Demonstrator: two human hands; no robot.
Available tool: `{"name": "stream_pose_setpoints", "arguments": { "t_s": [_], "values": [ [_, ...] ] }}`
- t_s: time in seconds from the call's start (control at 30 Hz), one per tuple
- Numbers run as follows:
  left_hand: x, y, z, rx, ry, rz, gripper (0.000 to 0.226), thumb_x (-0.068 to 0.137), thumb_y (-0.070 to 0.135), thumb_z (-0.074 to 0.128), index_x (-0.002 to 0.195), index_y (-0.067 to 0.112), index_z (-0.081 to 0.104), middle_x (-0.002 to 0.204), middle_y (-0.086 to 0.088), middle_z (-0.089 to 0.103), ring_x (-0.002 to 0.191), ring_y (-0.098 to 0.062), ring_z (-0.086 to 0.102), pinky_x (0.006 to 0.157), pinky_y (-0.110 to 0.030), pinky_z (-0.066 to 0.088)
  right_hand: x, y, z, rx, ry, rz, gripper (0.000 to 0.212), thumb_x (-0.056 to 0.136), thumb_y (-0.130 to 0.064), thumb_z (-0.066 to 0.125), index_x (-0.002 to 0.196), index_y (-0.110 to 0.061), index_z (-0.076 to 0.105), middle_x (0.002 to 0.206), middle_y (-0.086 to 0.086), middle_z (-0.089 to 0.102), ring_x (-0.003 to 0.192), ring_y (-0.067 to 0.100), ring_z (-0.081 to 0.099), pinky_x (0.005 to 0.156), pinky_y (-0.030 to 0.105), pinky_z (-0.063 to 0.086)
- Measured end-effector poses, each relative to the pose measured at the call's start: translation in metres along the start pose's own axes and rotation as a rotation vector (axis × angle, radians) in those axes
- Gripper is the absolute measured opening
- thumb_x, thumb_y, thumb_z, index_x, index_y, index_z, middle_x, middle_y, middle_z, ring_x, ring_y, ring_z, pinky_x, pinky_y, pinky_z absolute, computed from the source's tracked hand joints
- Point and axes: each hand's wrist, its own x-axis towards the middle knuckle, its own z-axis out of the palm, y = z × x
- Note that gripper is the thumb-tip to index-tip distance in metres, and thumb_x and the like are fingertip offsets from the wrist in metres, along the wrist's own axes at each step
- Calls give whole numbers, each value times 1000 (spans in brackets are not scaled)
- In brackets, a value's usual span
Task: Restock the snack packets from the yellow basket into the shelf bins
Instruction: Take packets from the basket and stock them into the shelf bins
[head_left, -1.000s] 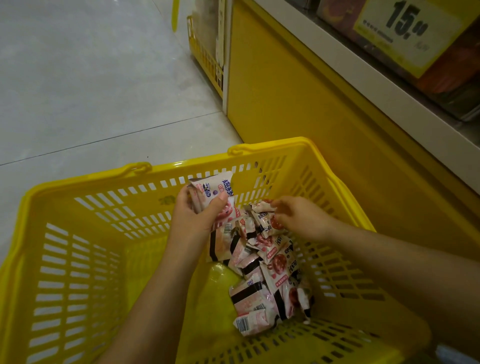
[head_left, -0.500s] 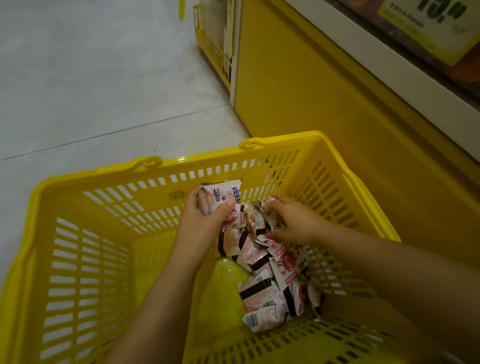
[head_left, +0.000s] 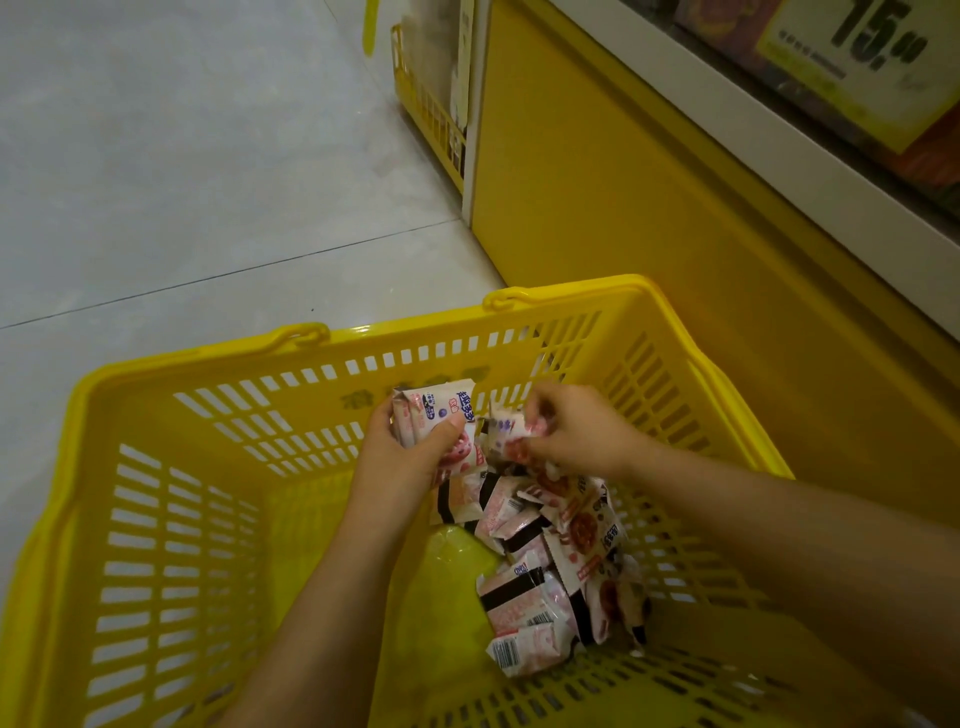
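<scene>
A yellow plastic basket (head_left: 208, 519) stands on the floor below me. Several pink-and-white snack packets (head_left: 540, 587) lie heaped in its right half. My left hand (head_left: 400, 457) grips a small stack of packets (head_left: 436, 410) upright near the basket's far wall. Beside it, my right hand (head_left: 576, 436) pinches one packet (head_left: 511, 431) lifted just above the heap. The yellow shelf unit (head_left: 649, 208) rises to the right; its bins are out of view except the edge at the top right.
A white shelf rail (head_left: 779, 156) carries a yellow price tag (head_left: 857, 57) reading 15. Another yellow wire rack (head_left: 431, 114) stands at the shelf's far end. Grey tiled floor (head_left: 182, 182) spreads to the left of the basket.
My right hand has lifted a packet out of the heap and brought it up toward the stack in my left hand. The camera view shifted slightly.
</scene>
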Motion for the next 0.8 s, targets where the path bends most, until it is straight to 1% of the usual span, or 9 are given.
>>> {"name": "stream_pose_setpoints", "arguments": {
  "t_s": [0.07,0.13,0.27,0.33,0.4,0.47,0.6,0.7,0.8],
  "values": [
    [1,0,0,-4,-1,-1,66,77,35,76,135,22,46,121,-1,64,103,-21,67,90,-47,55,1,-2,-23,18,-22,17,29,82,-9,69,103,-18,51,98,3,61,80,14,63,67,32,58],
    [1,0,1,-6,6,-11,67,78,35,76,136,22,45,123,-2,63,102,-21,67,89,-47,55,4,3,-35,-204,-115,72,39,83,-13,68,118,-17,51,105,4,59,87,17,61,73,33,57],
    [0,0,1,14,11,0,67,78,36,75,136,22,45,124,-2,63,103,-21,67,89,-48,55,4,11,-17,-617,-383,119,37,87,-8,55,124,-12,55,111,8,60,95,22,59,76,32,54],
    [0,-1,2,18,7,5,66,78,37,75,136,22,45,123,-2,63,103,-22,66,89,-48,55,6,15,-10,-601,-382,113,45,87,-11,56,130,-15,48,119,9,57,103,24,56,84,33,52],
    [0,-2,1,18,12,4,64,78,37,75,134,22,46,122,-1,63,102,-22,66,89,-48,55,9,17,-10,-519,-362,83,57,87,-23,61,139,-16,40,131,10,53,114,26,52,97,35,47],
    [0,-2,2,12,8,2,63,78,37,74,133,22,48,121,-1,63,102,-22,66,90,-48,54,11,22,-8,-453,-351,60,65,87,-36,61,142,-15,36,140,10,46,125,27,46,99,30,39],
    [-1,-1,3,1,-15,7,64,77,39,74,133,22,48,121,-2,64,101,-22,67,89,-48,55,14,28,-3,-548,-388,102,87,85,-42,65,152,-16,15,152,10,31,138,29,28,110,36,29],
    [-1,-1,4,-9,-12,8,65,79,36,74,135,22,46,125,-2,62,105,-22,65,91,-48,54,14,25,-4,-592,-381,125,89,80,-39,72,150,-22,20,146,9,37,134,30,27,111,42,29],
    [-1,0,4,-20,-1,12,64,79,34,75,135,22,46,124,-2,62,104,-23,66,91,-48,54,11,22,-2,-725,-435,108,99,72,-52,75,151,-21,22,146,9,34,135,31,22,114,48,26]
  ]
}}
